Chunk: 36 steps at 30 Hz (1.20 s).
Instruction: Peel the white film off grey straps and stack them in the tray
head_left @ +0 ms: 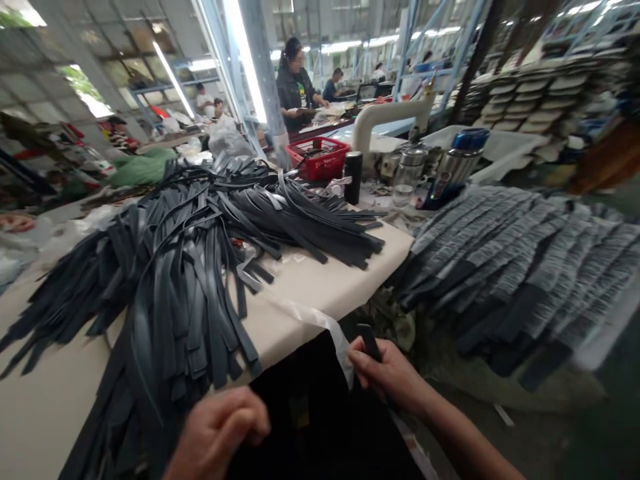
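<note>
My right hand (385, 373) is closed round a dark strap (369, 340) whose end sticks up above the fingers; a white translucent strip (330, 330) runs from the table edge down to that hand. My left hand (220, 430) is low at the front, fingers curled in a loose fist against the hanging ends of a big heap of dark straps (185, 267). Whether it holds one is hidden. The heap covers the beige table (320, 287).
A second spread of straps with printed labels (525, 267) lies to the right. Behind stand a black bottle (353, 177), a glass (402, 195), a steel flask (453, 167) and a red basket (317, 159). People work at benches further back.
</note>
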### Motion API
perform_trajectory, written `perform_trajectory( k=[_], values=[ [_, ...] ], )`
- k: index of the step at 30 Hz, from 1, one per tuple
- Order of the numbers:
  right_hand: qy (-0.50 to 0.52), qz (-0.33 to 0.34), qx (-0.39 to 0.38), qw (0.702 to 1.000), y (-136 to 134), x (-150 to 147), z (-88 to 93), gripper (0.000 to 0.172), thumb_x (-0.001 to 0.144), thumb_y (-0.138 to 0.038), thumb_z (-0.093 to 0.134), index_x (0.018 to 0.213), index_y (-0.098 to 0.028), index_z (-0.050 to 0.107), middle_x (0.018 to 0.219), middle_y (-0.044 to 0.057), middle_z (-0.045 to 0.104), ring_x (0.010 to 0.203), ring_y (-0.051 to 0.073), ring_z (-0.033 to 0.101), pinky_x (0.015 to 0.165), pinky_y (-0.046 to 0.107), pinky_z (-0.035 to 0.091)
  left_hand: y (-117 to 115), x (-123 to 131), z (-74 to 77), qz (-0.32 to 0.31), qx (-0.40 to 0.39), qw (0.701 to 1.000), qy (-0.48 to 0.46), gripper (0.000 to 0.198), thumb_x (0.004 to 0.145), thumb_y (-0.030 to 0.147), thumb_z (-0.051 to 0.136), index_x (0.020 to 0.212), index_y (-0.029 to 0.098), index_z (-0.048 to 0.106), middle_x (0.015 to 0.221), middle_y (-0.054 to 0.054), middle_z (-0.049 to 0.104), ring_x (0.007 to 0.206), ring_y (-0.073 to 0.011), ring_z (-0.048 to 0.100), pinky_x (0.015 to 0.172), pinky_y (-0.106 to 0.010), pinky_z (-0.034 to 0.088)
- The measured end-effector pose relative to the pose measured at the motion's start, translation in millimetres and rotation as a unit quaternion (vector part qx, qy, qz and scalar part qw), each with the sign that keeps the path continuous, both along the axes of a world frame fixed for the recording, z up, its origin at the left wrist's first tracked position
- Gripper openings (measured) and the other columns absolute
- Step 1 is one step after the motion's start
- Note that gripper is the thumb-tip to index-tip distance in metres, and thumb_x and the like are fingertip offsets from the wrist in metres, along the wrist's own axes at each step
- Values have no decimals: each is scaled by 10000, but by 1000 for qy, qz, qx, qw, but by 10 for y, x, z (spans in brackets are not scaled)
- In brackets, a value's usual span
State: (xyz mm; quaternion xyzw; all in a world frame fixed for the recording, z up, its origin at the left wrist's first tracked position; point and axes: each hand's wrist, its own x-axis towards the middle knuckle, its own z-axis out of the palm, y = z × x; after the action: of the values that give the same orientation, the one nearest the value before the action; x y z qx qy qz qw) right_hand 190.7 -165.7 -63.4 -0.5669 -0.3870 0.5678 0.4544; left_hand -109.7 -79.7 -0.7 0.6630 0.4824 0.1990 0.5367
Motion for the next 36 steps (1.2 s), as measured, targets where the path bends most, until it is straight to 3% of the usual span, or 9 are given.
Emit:
perform_trajectory(
  k=[1, 4, 7, 10, 14, 18, 23, 31, 36],
  values=[
    [-2, 1, 3, 1000, -24, 4, 16, 413, 855, -576, 569, 812, -166, 581, 508, -69, 497, 375, 52, 328, 374, 186, 229, -93, 339, -94, -75, -21, 997, 2, 422, 759, 639, 608, 686, 244, 739, 701, -65, 699, 700, -248, 611, 712, -344, 479],
    [-17, 4, 12, 1000, -97, 7, 17, 376, 875, -518, 563, 819, -150, 618, 505, -67, 481, 405, 62, 358, 401, 188, 260, -262, 1056, -317, -131, -69, 987, -54, 363, 744, 497, 709, 1016, 260, 755, 1027, -46, 745, 994, -286, 637, 900, -332, 457],
    [-45, -8, 35, 998, -138, 1, 11, 322, 887, -429, 560, 739, -149, 614, 533, -51, 488, 470, 76, 406, 462, 198, 310, -358, 1352, -448, -170, -117, 973, -99, 294, 769, 413, 695, 964, 204, 765, 931, -36, 748, 911, -263, 635, 825, -311, 451],
    [-64, -22, 64, 996, -183, 30, 11, 337, 901, -433, 548, 709, -158, 580, 547, -45, 489, 508, 87, 420, 494, 204, 325, -415, 1434, -538, -147, -119, 979, -77, 249, 810, 380, 641, 821, 170, 775, 763, -29, 724, 745, -212, 598, 703, -291, 419],
    [-9, -48, 26, 998, -376, 129, -32, 495, 900, -649, 454, 892, -170, 578, 556, -49, 534, 405, 78, 391, 399, 190, 291, -427, 1471, -665, -60, -195, 974, -95, 244, 762, 384, 721, 743, 146, 768, 767, -65, 735, 774, -201, 621, 775, -281, 453],
    [60, 40, -52, 996, -678, 82, -141, 611, 864, -741, 418, 831, -153, 580, 522, -33, 559, 342, 59, 351, 358, 175, 261, -458, 1530, -789, 63, -341, 911, -225, 280, 646, 374, 856, 693, 137, 714, 700, -32, 694, 709, -140, 635, 782, -251, 505],
    [80, 79, -74, 991, -811, -184, -237, 674, 839, -794, 379, 804, -151, 582, 514, -27, 550, 337, 57, 378, 344, 161, 268, -548, 1620, -848, 133, -419, 854, -279, 356, 561, 353, 917, 744, 142, 697, 799, -44, 736, 766, -165, 693, 734, -255, 552],
    [95, 77, -59, 991, -720, -236, -310, 546, 871, -683, 436, 750, -165, 555, 490, -38, 534, 321, 53, 380, 323, 149, 264, -615, 1628, -833, 109, -415, 861, -272, 344, 599, 377, 895, 785, 143, 725, 830, -49, 752, 807, -165, 706, 720, -219, 562],
    [132, 83, -46, 987, -632, -268, -327, 506, 894, -645, 433, 754, -169, 534, 496, -41, 543, 314, 45, 372, 323, 143, 272, -732, 1611, -908, 47, -378, 894, -235, 390, 654, 441, 847, 828, 108, 744, 708, -53, 708, 577, -112, 624, 422, -157, 404]
  ],
)
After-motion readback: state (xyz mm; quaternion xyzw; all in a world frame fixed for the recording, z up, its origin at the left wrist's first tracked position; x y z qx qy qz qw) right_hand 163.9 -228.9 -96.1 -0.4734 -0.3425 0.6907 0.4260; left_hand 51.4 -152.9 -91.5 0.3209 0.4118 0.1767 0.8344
